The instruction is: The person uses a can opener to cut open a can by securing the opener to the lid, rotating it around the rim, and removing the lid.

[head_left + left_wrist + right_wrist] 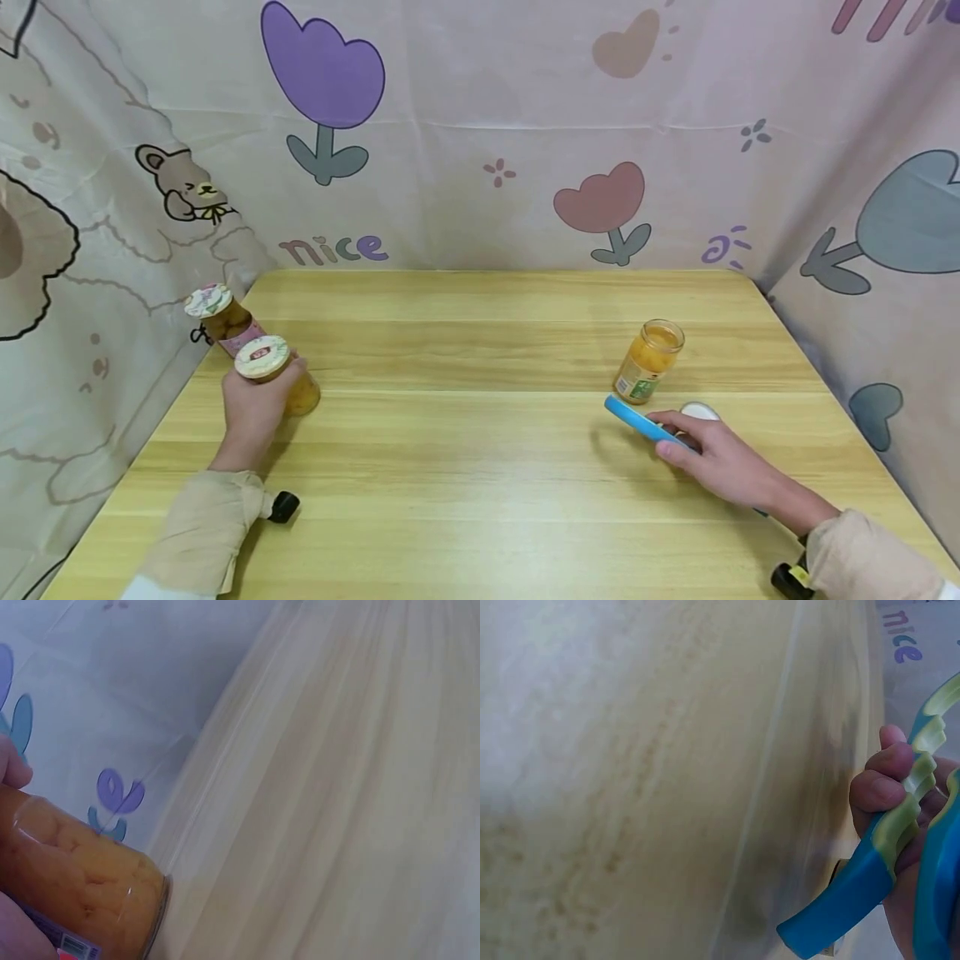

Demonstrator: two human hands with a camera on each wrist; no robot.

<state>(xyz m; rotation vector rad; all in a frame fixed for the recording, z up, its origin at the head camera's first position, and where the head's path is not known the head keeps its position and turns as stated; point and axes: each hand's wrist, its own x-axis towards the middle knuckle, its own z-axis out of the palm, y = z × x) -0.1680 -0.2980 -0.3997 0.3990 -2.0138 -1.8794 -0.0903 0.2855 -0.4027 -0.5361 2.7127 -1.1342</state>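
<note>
On the left side of the table, my left hand [255, 407] grips a glass jar of orange fruit [303, 395] with a patterned lid. The left wrist view shows the jar of orange fruit [97, 881] tilted, fingers around its body. Right behind it is a second jar [227, 323] with a pink label and a floral lid, leaning in view. My right hand [723, 461] holds a blue jar opener [637, 419] above the table. In the right wrist view, the jar opener [840, 892] shows a pale green toothed inner edge and two handles.
An uncovered jar with orange contents [648, 362] stands beyond my right hand. A round silvery-white lid [701, 410] lies close to it, partly hidden by that hand. The wooden table [465, 467] meets printed cloth [465, 92] at its back and sides.
</note>
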